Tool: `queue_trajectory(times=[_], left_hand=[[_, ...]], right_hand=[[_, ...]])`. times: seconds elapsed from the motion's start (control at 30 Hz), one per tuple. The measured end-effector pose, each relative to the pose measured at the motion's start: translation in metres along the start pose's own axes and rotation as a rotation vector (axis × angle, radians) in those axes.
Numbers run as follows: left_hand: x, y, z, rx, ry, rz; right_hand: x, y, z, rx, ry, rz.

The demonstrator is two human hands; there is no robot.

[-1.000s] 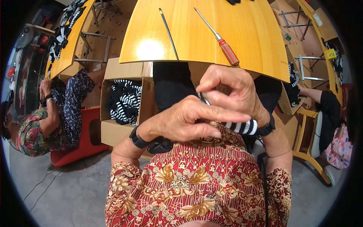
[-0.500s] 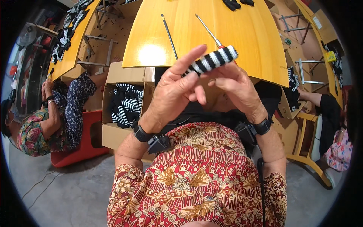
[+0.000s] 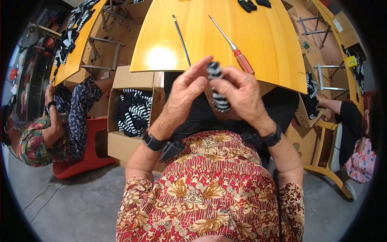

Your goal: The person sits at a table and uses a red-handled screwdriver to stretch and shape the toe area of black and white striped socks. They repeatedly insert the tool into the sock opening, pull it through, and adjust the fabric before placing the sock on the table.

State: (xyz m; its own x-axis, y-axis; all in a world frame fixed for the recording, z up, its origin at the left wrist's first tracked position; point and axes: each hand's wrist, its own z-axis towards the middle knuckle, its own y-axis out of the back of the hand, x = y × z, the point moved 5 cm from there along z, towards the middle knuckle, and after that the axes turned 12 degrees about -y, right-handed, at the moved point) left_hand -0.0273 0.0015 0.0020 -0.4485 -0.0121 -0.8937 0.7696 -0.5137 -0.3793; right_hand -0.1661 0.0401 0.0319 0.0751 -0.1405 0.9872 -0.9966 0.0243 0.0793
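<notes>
- The striped knit tube [image 3: 220, 103] has turned: half a second ago it lay slantwise across the fingers, over the screwdriver's handle; now it runs almost straight up and down between the person's hands, in front of the table's near edge.
- The right hand [image 3: 244, 94] has come round it and pinches its middle between thumb and fingers.
- The left hand [image 3: 179, 94] is partly open, fingers extended beside the tube's upper end; whether they touch it cannot be told.
- The red-handled screwdriver [image 3: 242, 60] has come back into full view, in the same spot on the yellow table [image 3: 266, 44].
- Counted: one tube in hand, one screwdriver, and one thin dark rod [image 3: 181, 40] with a yellow end, lying left of the screwdriver.
- Two dark wristbands [image 3: 153, 143], one on each wrist.
- One open cardboard box [image 3: 128, 145] at the person's left, filled with black-and-white pieces [image 3: 135, 111] too tangled to count.
- A few black cloth pieces [image 3: 246, 5] at the table's far side, cut by the frame.
- Two co-workers: one at left [image 3: 38, 141] by a red chair [image 3: 82, 163], one at right [image 3: 350, 125] by a wooden-framed chair [image 3: 322, 149].
</notes>
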Motion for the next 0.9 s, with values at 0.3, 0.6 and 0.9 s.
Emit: queue_trajectory(times=[0.3,0.6,0.9], left_hand=[[0.029,0.006,0.004,-0.196,0.109,-0.247],[0.022,0.014,0.020,-0.291,0.169,-0.453],[0.026,0.051,0.046,-0.406,0.137,-1.082]], right_hand=[[0.009,0.007,0.007,-0.133,0.358,-0.510],[-0.024,0.054,0.053,-0.481,0.396,-1.142],[-0.014,0.062,-0.019,-0.353,0.280,-0.500]])
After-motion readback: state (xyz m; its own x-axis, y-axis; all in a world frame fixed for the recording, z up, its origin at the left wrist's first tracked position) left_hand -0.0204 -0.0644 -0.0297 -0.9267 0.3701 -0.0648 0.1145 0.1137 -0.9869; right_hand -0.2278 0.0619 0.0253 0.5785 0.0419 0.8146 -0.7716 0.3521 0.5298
